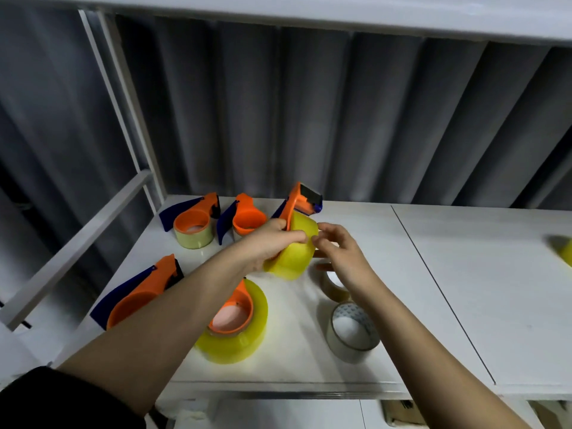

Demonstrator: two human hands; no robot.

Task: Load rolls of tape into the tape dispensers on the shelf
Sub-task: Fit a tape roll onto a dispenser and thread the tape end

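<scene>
White shelf (pixel 402 274) against grey pleated curtain (pixel 309 119). My left hand (pixel 266 243) clamped around orange tape dispenser (pixel 297 199) carrying yellow tape roll (pixel 294 258), raised above shelf. My right hand (pixel 337 252) half curled, fingertips pinching roll's edge. Four more dispensers lie left. Clear tape roll (pixel 351 332) near front, under right forearm.
</scene>
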